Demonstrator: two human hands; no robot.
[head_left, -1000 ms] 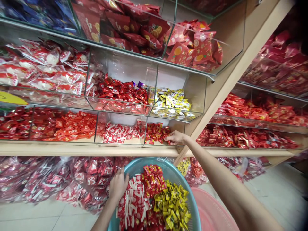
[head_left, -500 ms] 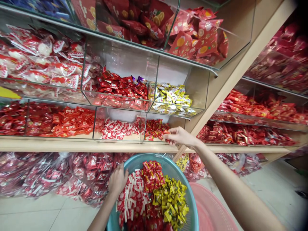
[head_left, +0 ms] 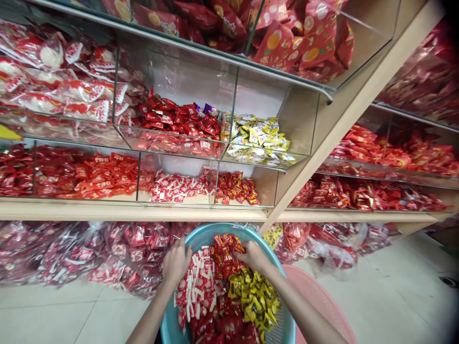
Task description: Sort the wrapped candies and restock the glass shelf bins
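A blue-green plastic basin (head_left: pixel 165 310) holds wrapped candies sorted in patches. Its left rim is gripped by my left hand (head_left: pixel 176 262), with fingers curled over the edge. Inside the far right part of the basin, my right hand (head_left: pixel 254 255) has its fingers closed on red wrapped candies (head_left: pixel 225 253); the fingertips are partly hidden among them. Just below that hand lie yellow wrapped candies (head_left: pixel 256 296). Red-and-white candies (head_left: pixel 197 286) fill the left side, near my left hand, and dark red packets (head_left: pixel 229 325) sit at the near side.
Ahead stands a wooden shelf (head_left: pixel 118 210) with clear-fronted bins. One low bin holds small red-and-yellow candies (head_left: pixel 236 187), beside red-and-white ones (head_left: pixel 179 185). Bagged candies (head_left: pixel 136 248) lie on the floor underneath. A pink basket (head_left: pixel 319 296) is partly under the basin's right side.
My right hand has come down from the low shelf bin into the basin's red candies. My left hand stays on the rim. The view has shifted slightly.
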